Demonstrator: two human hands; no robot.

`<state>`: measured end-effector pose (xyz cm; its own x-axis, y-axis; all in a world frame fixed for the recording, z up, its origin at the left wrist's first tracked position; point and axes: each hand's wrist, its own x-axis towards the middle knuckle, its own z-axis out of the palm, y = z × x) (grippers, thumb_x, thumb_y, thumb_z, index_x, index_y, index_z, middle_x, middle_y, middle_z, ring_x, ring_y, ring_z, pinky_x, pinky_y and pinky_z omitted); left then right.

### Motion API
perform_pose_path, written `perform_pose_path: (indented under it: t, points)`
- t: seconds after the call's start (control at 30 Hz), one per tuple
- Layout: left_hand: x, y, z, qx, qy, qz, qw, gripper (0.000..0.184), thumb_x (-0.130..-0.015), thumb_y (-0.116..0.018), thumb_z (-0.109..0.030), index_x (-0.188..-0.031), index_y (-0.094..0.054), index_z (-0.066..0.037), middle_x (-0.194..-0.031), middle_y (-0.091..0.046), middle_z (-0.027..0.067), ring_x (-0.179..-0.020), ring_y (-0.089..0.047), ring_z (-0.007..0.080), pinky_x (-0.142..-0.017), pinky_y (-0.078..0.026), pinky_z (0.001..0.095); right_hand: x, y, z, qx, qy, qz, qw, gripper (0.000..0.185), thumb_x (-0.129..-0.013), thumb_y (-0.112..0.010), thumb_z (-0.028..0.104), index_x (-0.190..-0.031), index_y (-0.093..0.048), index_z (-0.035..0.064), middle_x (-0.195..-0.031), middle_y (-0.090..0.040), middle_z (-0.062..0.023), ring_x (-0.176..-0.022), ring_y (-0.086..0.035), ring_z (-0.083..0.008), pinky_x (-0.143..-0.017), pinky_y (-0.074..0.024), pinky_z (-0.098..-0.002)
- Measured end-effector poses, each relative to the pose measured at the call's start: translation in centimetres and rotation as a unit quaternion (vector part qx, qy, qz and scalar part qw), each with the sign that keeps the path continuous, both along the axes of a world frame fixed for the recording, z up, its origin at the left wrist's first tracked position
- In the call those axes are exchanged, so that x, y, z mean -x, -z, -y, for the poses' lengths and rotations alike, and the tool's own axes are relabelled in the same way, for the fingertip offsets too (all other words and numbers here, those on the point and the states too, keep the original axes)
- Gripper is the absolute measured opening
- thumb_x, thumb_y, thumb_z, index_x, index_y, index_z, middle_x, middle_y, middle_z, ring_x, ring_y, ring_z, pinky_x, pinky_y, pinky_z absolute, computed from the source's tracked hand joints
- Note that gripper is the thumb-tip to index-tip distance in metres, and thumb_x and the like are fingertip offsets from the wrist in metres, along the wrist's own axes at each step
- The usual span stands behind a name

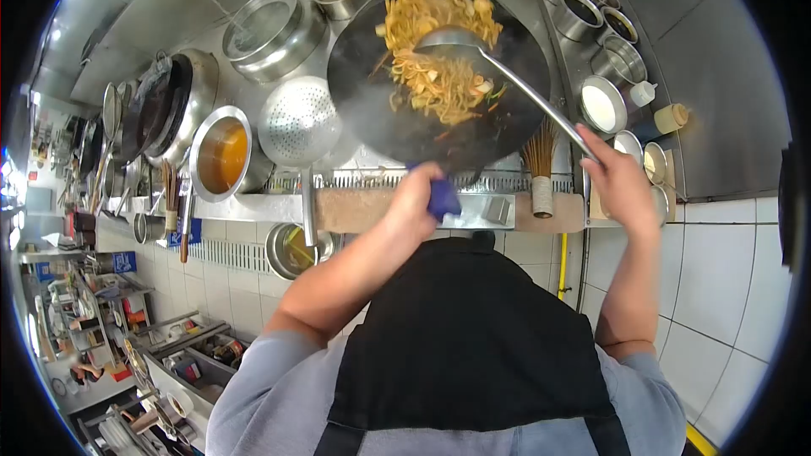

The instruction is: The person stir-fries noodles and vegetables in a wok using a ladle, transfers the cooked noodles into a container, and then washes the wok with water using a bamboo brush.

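Observation:
At the near rim of a large black wok (359, 110), my left hand (412, 207) is closed on a bunched purple-blue cloth (443, 197). Whether a wok handle lies inside the cloth is hidden. My right hand (623, 179) grips the end of a long metal ladle (541, 101), whose bowl is over the middle of the wok among the food. Noodles (443, 89) with bits of vegetable are spread from the wok's centre to beyond its far rim, the far part blurred and seemingly in the air. Steam hangs over the wok's left side.
Left of the wok are a perforated strainer (297, 122), a pot of orange-brown liquid (221, 159) and a lidded pot (274, 34). A bamboo brush (541, 171) lies at the front right. Several sauce containers (579, 17) and a bowl of white contents (601, 105) line the right side.

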<state>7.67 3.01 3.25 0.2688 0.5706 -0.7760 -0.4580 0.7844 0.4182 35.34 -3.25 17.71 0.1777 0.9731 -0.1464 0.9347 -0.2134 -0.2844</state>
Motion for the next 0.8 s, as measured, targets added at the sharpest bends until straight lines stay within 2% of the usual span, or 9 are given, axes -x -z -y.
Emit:
perform_pose_path:
  t: [0.07,0.17,0.2,0.37,0.43,0.5,0.63,0.7,0.8]
  points:
    - [-0.3,-4.4,-1.2,-0.012,-0.013,0.004,1.000,0.010,-0.080,-0.057,-0.017,-0.083,-0.053,-0.008,-0.071,-0.055,0.0060,-0.060,-0.056,0.0208,-0.053,-0.047,0.0353,-2.2,-1.1,0.2,0.014,-0.035,-0.106,0.994,0.048,-0.090,-0.062,0.018,-0.136,-0.052,0.0224,-0.098,-0.067,-0.0174,-0.086,-0.065,-0.0351,-0.076,-0.0503,-0.0401]
    - [-0.1,-7.0,-2.2,-0.023,-0.004,0.023,0.999,0.012,-0.080,-0.057,-0.018,-0.083,-0.053,-0.008,-0.071,-0.056,0.0060,-0.060,-0.056,0.0204,-0.051,-0.048,0.0354,-3.5,0.4,0.0,-0.048,-0.123,-0.112,0.985,0.047,-0.089,-0.062,0.017,-0.136,-0.053,0.0212,-0.101,-0.068,-0.0168,-0.088,-0.064,-0.0350,-0.078,-0.0494,-0.0394]
    - [-0.1,-6.8,-3.0,-0.036,0.003,0.026,0.999,0.013,-0.081,-0.058,-0.019,-0.083,-0.053,-0.008,-0.071,-0.056,0.0061,-0.060,-0.057,0.0206,-0.051,-0.048,0.0353,-2.3,-0.1,-0.9,0.021,-0.084,-0.105,0.991,0.046,-0.090,-0.061,0.018,-0.135,-0.053,0.0203,-0.099,-0.068,-0.0175,-0.086,-0.064,-0.0363,-0.078,-0.0499,-0.0408]
    - [-0.1,2.4,-1.5,-0.083,-0.020,0.014,0.996,0.011,-0.078,-0.059,-0.014,-0.083,-0.054,-0.006,-0.073,-0.055,0.0063,-0.061,-0.057,0.0197,-0.054,-0.048,0.0353,1.7,4.4,-3.6,-0.004,-0.020,-0.010,1.000,0.044,-0.091,-0.058,0.022,-0.135,-0.052,0.0213,-0.093,-0.067,-0.0196,-0.085,-0.064,-0.0374,-0.076,-0.0500,-0.0453]
    - [1.0,4.7,0.7,-0.037,0.037,-0.055,0.997,0.009,-0.077,-0.056,-0.008,-0.085,-0.056,-0.005,-0.073,-0.055,0.0059,-0.064,-0.057,0.0196,-0.056,-0.048,0.0343,2.0,4.2,-2.9,-0.043,-0.019,0.046,0.998,0.044,-0.092,-0.057,0.024,-0.136,-0.052,0.0224,-0.089,-0.066,-0.0202,-0.085,-0.063,-0.0374,-0.075,-0.0499,-0.0468]
    - [1.3,2.9,1.2,-0.001,0.072,-0.084,0.994,0.011,-0.077,-0.058,-0.013,-0.086,-0.055,-0.008,-0.071,-0.054,0.0059,-0.059,-0.056,0.0217,-0.050,-0.047,0.0370,1.2,3.2,-1.9,-0.067,-0.031,0.025,0.997,0.046,-0.091,-0.058,0.021,-0.137,-0.051,0.0242,-0.085,-0.064,-0.0208,-0.082,-0.063,-0.0383,-0.075,-0.0489,-0.0483]
    - [-0.1,-4.7,-2.5,-0.002,-0.012,0.016,1.000,0.012,-0.079,-0.058,-0.016,-0.082,-0.051,-0.007,-0.068,-0.055,0.0066,-0.054,-0.055,0.0219,-0.047,-0.048,0.0360,0.3,0.0,-0.9,0.009,-0.023,-0.017,1.000,0.049,-0.090,-0.061,0.018,-0.137,-0.051,0.0249,-0.087,-0.064,-0.0207,-0.082,-0.062,-0.0397,-0.075,-0.0487,-0.0482]
    - [0.6,-4.7,-3.8,-0.043,0.042,0.048,0.997,0.011,-0.081,-0.056,-0.017,-0.083,-0.053,-0.006,-0.072,-0.056,0.0074,-0.061,-0.057,0.0224,-0.057,-0.050,0.0369,-0.3,0.9,-1.4,-0.010,-0.047,-0.009,0.999,0.048,-0.090,-0.060,0.019,-0.137,-0.051,0.0247,-0.086,-0.064,-0.0206,-0.083,-0.062,-0.0394,-0.075,-0.0489,-0.0480]
    - [0.1,-4.6,-5.1,-0.024,0.014,0.021,0.999,0.013,-0.080,-0.056,-0.017,-0.084,-0.053,-0.005,-0.072,-0.056,0.0075,-0.060,-0.057,0.0222,-0.056,-0.050,0.0373,0.6,2.3,-2.7,0.001,-0.055,0.015,0.998,0.047,-0.091,-0.059,0.021,-0.137,-0.050,0.0249,-0.088,-0.065,-0.0203,-0.083,-0.062,-0.0392,-0.075,-0.0493,-0.0469]
